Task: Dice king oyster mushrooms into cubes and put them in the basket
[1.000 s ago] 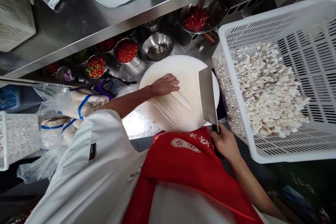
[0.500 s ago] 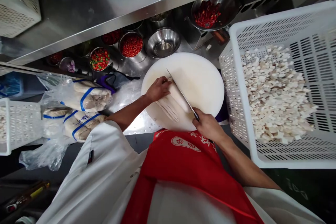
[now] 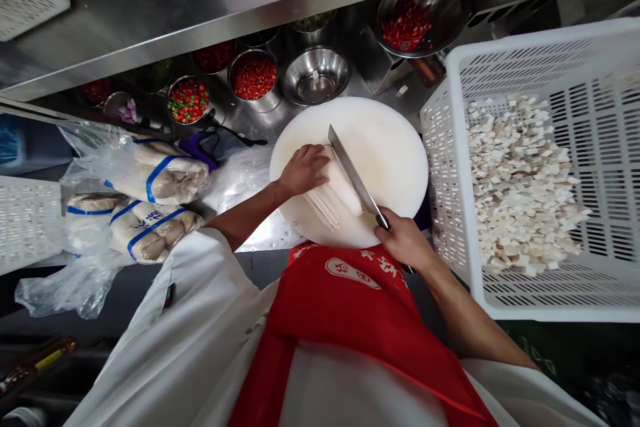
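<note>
A round white cutting board (image 3: 390,140) lies in front of me. On it rests a thick white king oyster mushroom (image 3: 344,188), with several thin lengthwise slices (image 3: 323,209) at its left side. My left hand (image 3: 304,172) presses the mushroom's far end, fingers bent over it. In my right hand (image 3: 407,240) is the black handle of a kitchen knife (image 3: 356,173). The blade slants along the mushroom's right side, its tip pointing away from me. My fingers hide part of the mushroom's far end.
To the right stands a white slotted basket (image 3: 453,167) holding diced mushroom (image 3: 525,193). Bagged mushrooms (image 3: 155,227) with blue bands lie at left. Behind the board are a steel bowl (image 3: 317,77), containers of chopped chillies (image 3: 254,79) and a pan (image 3: 443,17). A steel shelf (image 3: 165,20) overhangs them.
The knife has shifted slightly right, showing more of its blade's flat side and more of the mushroom. My right hand has moved right with it. My left hand stays on the mushroom.
</note>
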Action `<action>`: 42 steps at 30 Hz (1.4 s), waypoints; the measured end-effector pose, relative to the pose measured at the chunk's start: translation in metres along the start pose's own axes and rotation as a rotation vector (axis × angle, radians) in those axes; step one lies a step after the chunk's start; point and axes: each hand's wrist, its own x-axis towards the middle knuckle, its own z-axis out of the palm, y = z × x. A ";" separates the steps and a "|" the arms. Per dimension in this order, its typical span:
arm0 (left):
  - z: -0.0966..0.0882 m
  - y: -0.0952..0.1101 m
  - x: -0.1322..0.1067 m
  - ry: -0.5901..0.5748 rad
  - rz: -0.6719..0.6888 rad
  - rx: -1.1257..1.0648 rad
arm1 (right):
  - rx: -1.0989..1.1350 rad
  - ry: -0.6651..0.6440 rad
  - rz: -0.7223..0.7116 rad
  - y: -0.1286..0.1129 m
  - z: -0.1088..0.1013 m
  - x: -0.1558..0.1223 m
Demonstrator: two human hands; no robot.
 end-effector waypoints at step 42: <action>0.010 0.011 -0.004 -0.013 0.096 0.040 | -0.097 -0.013 0.041 -0.017 -0.002 -0.018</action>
